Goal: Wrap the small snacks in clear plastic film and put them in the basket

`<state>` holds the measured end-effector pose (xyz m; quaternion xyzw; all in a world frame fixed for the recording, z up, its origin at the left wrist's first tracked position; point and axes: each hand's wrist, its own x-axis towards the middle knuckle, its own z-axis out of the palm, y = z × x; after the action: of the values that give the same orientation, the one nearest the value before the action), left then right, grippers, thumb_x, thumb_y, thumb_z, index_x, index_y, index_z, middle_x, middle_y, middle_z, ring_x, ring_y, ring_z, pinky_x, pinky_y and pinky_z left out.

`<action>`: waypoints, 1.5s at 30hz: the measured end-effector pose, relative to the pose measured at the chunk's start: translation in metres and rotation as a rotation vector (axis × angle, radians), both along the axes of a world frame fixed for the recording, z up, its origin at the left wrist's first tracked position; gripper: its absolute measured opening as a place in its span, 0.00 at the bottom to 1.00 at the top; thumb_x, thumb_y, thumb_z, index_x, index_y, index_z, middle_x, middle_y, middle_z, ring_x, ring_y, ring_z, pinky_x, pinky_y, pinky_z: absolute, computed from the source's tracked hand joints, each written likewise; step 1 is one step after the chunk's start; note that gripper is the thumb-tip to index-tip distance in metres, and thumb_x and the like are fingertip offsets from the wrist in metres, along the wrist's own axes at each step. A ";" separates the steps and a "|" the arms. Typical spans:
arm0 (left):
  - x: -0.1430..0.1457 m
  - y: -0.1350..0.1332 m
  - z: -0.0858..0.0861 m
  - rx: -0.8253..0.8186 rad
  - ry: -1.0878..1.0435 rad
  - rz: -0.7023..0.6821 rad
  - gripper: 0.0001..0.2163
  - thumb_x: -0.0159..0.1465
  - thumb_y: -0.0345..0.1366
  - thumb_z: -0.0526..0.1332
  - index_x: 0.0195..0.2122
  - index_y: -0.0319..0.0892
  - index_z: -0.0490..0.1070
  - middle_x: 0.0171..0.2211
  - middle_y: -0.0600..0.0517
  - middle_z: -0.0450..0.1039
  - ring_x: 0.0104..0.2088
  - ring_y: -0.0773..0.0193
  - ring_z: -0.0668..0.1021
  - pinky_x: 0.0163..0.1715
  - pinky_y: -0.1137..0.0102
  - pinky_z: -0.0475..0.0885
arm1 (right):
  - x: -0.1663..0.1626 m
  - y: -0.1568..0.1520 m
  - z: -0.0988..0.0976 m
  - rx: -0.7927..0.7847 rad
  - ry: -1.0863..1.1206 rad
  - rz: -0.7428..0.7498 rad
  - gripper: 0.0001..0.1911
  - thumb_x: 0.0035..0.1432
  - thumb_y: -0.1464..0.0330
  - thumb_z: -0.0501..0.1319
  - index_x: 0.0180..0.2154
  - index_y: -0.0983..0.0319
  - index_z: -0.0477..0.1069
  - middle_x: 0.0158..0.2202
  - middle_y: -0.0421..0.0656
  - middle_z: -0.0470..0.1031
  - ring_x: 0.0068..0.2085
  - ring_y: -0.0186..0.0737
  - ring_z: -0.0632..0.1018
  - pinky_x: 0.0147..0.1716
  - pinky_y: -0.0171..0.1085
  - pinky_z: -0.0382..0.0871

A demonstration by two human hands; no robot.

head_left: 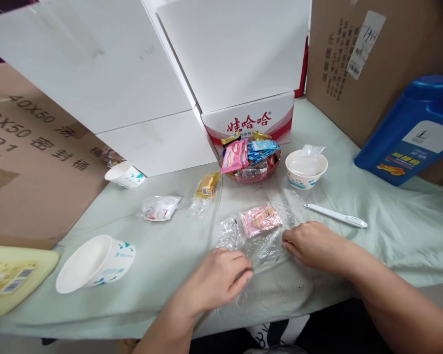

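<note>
A clear plastic bag [268,251] lies flat in front of me, with a pink printed packet [261,220] on it or inside it; I cannot tell which. My left hand [223,275] is at the bag's near left corner, fingers curled and the tips closed at its edge. On the other side, my right hand [313,245] pinches the bag's right edge with bent fingers. Left of the bag are a yellow wrapped packet [207,185] and a silvery white packet [159,208]. A white capped pen-shaped tool [335,215] rests just beyond my right hand.
Behind the bag stands a pinkish bowl [256,176] heaped with colourful packets. Paper bowls [306,182] stand around, one tipped over [120,255] at left. White boxes [243,54] and cardboard cartons [25,142] wall the back. A blue bottle [409,132] leans at right; a yellow container [18,280] is at left.
</note>
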<state>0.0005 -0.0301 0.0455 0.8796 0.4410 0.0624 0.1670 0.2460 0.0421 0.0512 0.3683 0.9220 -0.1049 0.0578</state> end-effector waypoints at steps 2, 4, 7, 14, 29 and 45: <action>-0.001 0.002 -0.006 0.059 0.041 0.083 0.09 0.68 0.32 0.52 0.40 0.44 0.73 0.33 0.53 0.76 0.31 0.62 0.79 0.34 0.67 0.73 | 0.002 0.000 -0.002 0.059 -0.082 -0.089 0.14 0.66 0.66 0.54 0.34 0.63 0.75 0.29 0.48 0.79 0.32 0.48 0.81 0.28 0.37 0.66; -0.003 0.006 -0.012 0.186 0.057 0.186 0.10 0.68 0.32 0.53 0.46 0.44 0.71 0.39 0.51 0.77 0.34 0.60 0.80 0.35 0.65 0.75 | 0.002 0.001 -0.005 0.139 -0.110 -0.205 0.14 0.65 0.62 0.56 0.42 0.65 0.74 0.29 0.50 0.80 0.32 0.49 0.81 0.27 0.38 0.65; -0.005 0.013 -0.020 0.405 0.032 0.407 0.19 0.66 0.35 0.57 0.59 0.43 0.62 0.54 0.42 0.70 0.40 0.55 0.80 0.38 0.61 0.76 | 0.000 0.006 -0.007 0.236 -0.055 -0.352 0.29 0.63 0.58 0.57 0.59 0.69 0.63 0.30 0.50 0.80 0.32 0.50 0.81 0.27 0.38 0.66; -0.001 0.028 -0.033 0.660 -0.188 0.402 0.25 0.65 0.32 0.59 0.63 0.47 0.57 0.61 0.40 0.61 0.54 0.51 0.73 0.52 0.56 0.72 | -0.014 0.018 -0.024 0.303 0.323 -0.173 0.26 0.64 0.64 0.56 0.60 0.69 0.62 0.53 0.55 0.72 0.53 0.51 0.73 0.50 0.44 0.67; -0.004 0.033 -0.021 0.273 -0.541 0.291 0.12 0.59 0.28 0.60 0.43 0.44 0.77 0.42 0.47 0.73 0.42 0.62 0.77 0.40 0.68 0.76 | -0.017 0.019 -0.029 0.060 0.247 -0.169 0.48 0.51 0.61 0.69 0.66 0.70 0.52 0.64 0.59 0.59 0.60 0.57 0.66 0.54 0.49 0.66; 0.030 0.183 0.059 0.785 -0.739 0.592 0.08 0.58 0.33 0.65 0.38 0.38 0.77 0.40 0.48 0.69 0.40 0.63 0.75 0.41 0.67 0.74 | -0.019 0.013 -0.039 0.180 0.229 -0.087 0.32 0.55 0.53 0.65 0.56 0.66 0.69 0.60 0.55 0.67 0.56 0.57 0.69 0.49 0.50 0.66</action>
<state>0.0310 0.1529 0.1048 0.6360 0.5235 0.5645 -0.0522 0.2270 0.0555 0.0120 0.3973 0.9113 -0.0656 -0.0858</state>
